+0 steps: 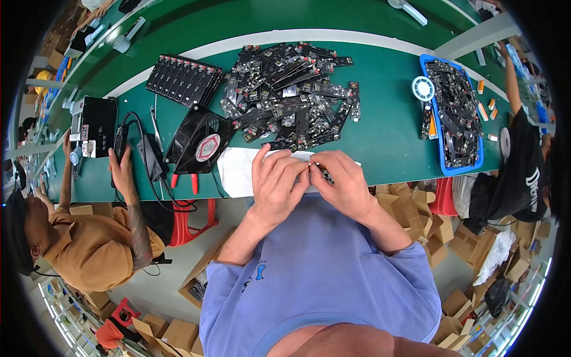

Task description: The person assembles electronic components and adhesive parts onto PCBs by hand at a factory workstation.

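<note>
My left hand (276, 184) and my right hand (343, 183) meet at the near edge of the green table. Between the right fingers shows part of a small dark circuit board (324, 172); the rest of it is hidden. The left fingers are closed in a pinch against the right fingertips, and what lies in them is too small to make out. Beneath the hands is a white sheet (236, 172). Just beyond them lies a large heap of narrow black circuit boards (291, 101).
Left of the heap are unsplit board panels (184, 78), a black fan (202, 141), red-handled pliers (194, 183) and tweezers (156, 128). At right stand a blue tray (441, 143) full of boards and a white round fan (423, 88). Co-workers sit on both sides, one holding a black tool (121, 140).
</note>
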